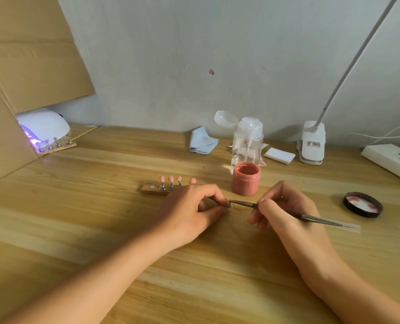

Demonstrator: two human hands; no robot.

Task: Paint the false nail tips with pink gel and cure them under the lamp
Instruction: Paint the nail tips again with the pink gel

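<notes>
My left hand pinches a small nail tip between thumb and forefinger, low over the wooden table. My right hand grips a thin grey brush, its point touching that tip. Behind my left hand a wooden holder strip carries several pink-painted nail tips on metal stands. An open jar of pink gel stands just beyond my hands. At far left a white curing lamp glows purple, with a second strip of stands half inside it.
The jar's black lid lies upside down at right. A clear pump bottle, blue cloth, white pads, clip desk lamp and power strip line the back wall. A cardboard sheet leans over the curing lamp.
</notes>
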